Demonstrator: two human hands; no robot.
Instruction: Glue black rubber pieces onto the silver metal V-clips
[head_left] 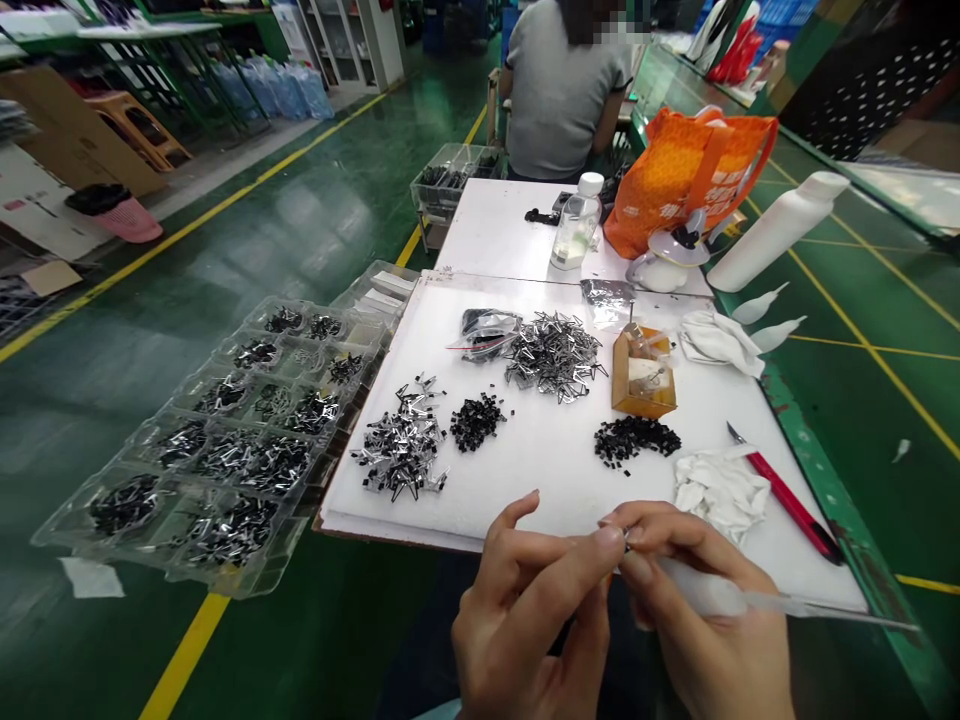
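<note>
My left hand (536, 600) is closed in a pinch, its thumb and fingertips meeting those of my right hand at a small shiny metal part (627, 540), mostly hidden by the fingers. My right hand (712, 610) is closed too, and a translucent white plastic dropper (701, 588) lies across its palm, thin tip pointing right. Beyond the hands are a pile of small black pieces (637, 440), a second black pile (478, 422), a heap of silver-and-black metal clips (401, 445) and a darker clip heap (556, 355). Crumpled white tissue (724, 490) lies near my right hand.
A red craft knife (795, 505) lies blade-out at the right. Behind stand a small wooden box (643, 390), a clear bottle (576, 225), a white bottle (780, 235) and an orange bag (667, 190). A compartment tray (161, 420) is at left; a person (562, 95) sits ahead.
</note>
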